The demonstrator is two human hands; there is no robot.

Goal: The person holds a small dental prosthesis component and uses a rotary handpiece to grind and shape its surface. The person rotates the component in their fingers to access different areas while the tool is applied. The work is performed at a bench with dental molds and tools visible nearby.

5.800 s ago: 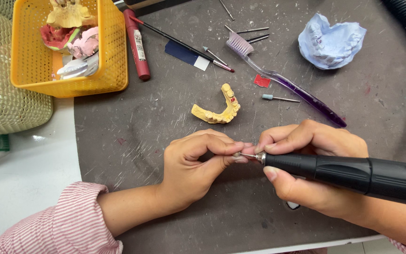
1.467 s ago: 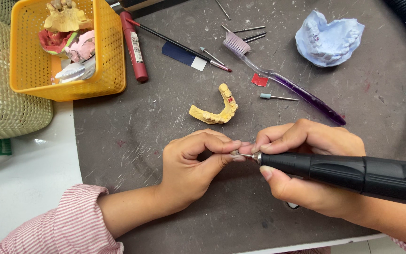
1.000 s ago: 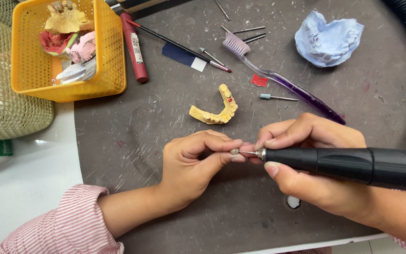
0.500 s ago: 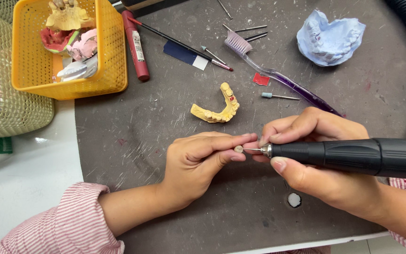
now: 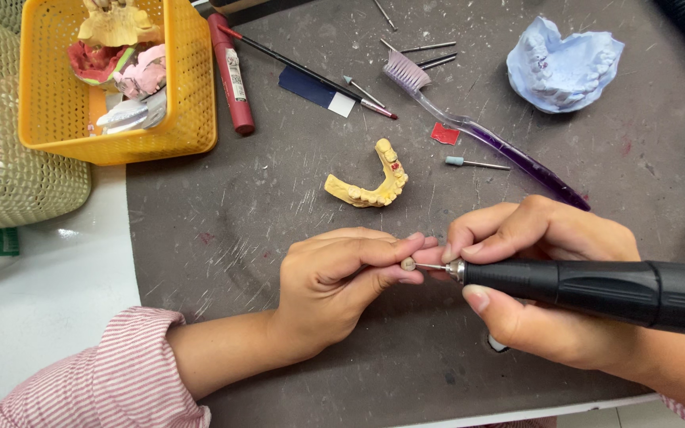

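Handpiece (image 5: 596, 289) drawn right; bur (image 5: 408, 265) touching left hand (image 5: 334, 285) fingertips.

A scuffed dark grey work mat (image 5: 279, 198) fills most of the frame, laid over a white tabletop (image 5: 41, 301) showing at the lower left and along the bottom edge. Light is even and bright.

1. Black handpiece (image 5: 596, 289).
2. Yellow basket (image 5: 168, 119); pale green basket (image 5: 33, 186).
3. Yellow dental cast (image 5: 370, 181); light blue cast (image 5: 564, 63).
4. Purple toothbrush (image 5: 509, 150).
5. Red marker (image 5: 231, 75).
6. Pink-and-white striped sleeve (image 5: 112, 380).
7. Dark grey mat (image 5: 279, 214).
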